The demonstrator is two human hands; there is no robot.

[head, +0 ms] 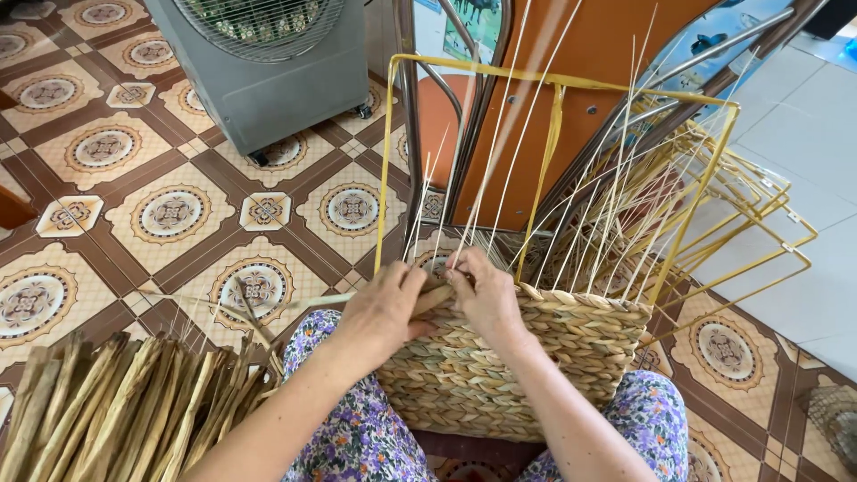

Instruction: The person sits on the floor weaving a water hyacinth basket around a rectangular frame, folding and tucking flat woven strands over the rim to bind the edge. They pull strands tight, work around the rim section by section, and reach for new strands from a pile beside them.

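A half-woven straw basket [500,366] rests against my lap, built on a yellow wire frame [558,85] with thin pale upright stakes [500,152]. My left hand [379,312] grips a flat straw strand [433,299] at the top left edge of the weave. My right hand [486,295] pinches the same strand beside it, fingers pressed among the stakes. The woven wall reaches about a third of the way up the frame.
A bundle of dried straw strands [116,411] lies on the patterned tile floor at my left. A grey fan unit [268,62] stands at the back. Folded orange chairs [553,116] and several spare yellow wire frames [759,223] lean behind the basket.
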